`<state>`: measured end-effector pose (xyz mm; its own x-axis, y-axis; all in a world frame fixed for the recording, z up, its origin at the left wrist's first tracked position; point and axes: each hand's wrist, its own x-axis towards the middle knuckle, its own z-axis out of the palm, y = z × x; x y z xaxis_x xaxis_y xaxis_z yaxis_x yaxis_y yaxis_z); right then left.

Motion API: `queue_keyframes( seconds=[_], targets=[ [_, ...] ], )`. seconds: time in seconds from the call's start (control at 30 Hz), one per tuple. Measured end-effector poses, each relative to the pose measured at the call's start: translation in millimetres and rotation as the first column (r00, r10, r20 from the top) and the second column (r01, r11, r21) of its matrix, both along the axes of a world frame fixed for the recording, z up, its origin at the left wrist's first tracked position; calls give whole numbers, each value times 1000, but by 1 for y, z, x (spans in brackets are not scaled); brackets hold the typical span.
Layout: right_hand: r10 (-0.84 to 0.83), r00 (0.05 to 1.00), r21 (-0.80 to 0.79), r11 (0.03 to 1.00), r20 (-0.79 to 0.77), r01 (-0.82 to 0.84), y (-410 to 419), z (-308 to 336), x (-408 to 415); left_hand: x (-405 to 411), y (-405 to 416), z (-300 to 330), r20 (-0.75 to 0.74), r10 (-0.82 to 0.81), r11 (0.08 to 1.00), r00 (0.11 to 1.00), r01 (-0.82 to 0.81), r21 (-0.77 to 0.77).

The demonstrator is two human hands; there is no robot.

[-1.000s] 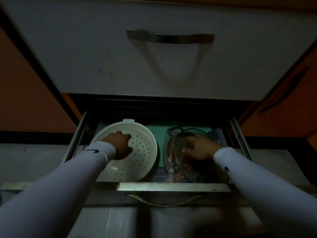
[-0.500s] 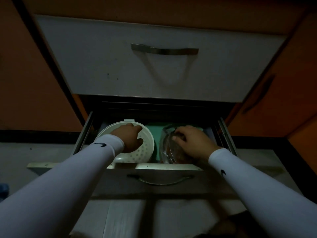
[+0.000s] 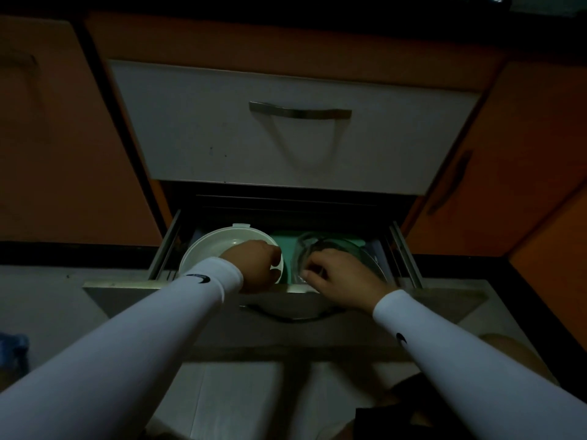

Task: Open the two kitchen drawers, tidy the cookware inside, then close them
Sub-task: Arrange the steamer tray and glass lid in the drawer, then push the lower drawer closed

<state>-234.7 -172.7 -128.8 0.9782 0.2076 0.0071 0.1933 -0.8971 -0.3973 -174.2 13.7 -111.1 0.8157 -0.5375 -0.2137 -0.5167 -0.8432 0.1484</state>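
**Both hands down in the lower drawer**

Down in the open lower drawer [image 3: 365, 315], pulled out toward me beneath the closed upper drawer [image 3: 295, 147], I have both hands on the cookware. My left hand [image 3: 254, 268] curls over the near right rim of the white plastic steamer basket [image 3: 216, 249], fingers hooked down inside it and gripping the edge; the basket sits in the left half of the drawer, a small tab showing on its far rim. My right hand [image 3: 340, 281] rests in the right half on the glass lid [image 3: 346, 249], fingers bent and tucked against its near left part. The light is too dim for me to say whether they pinch the lid or only press on it. Basket and lid lie side by side, just apart, with a strip of green liner [image 3: 286, 246] showing between them and along the far side.

Metal runners flank the drawer left and right. Its front panel carries a curved dark handle [image 3: 286, 315], partly hidden under my right wrist. The upper drawer has a brushed metal bar handle [image 3: 300, 110]. Orange cabinet doors [image 3: 63, 138] stand on either side, and pale floor [image 3: 41, 300] spreads below them. Both my arms wear white sleeves [image 3: 143, 338] with a small dark logo.
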Motion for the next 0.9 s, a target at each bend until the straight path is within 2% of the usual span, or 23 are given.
queue_keyframes(
  seconds=[0.27, 0.5, 0.9],
  targets=[
    [46, 999, -21, 999, 23, -46, 13, -10, -22, -31, -1, -4, -35, -28, 1000, 999, 28, 5],
    [58, 998, -33, 998, -26, -59, 19, -23, -34, -46, 2, -19, -108, -29, 999, 994, 32, 21],
    [31, 994, -98, 994, -104, -41, 14, -42, -37, -58, 7, -40, -126, -32, 999, 992, 28, -36]
  ],
)
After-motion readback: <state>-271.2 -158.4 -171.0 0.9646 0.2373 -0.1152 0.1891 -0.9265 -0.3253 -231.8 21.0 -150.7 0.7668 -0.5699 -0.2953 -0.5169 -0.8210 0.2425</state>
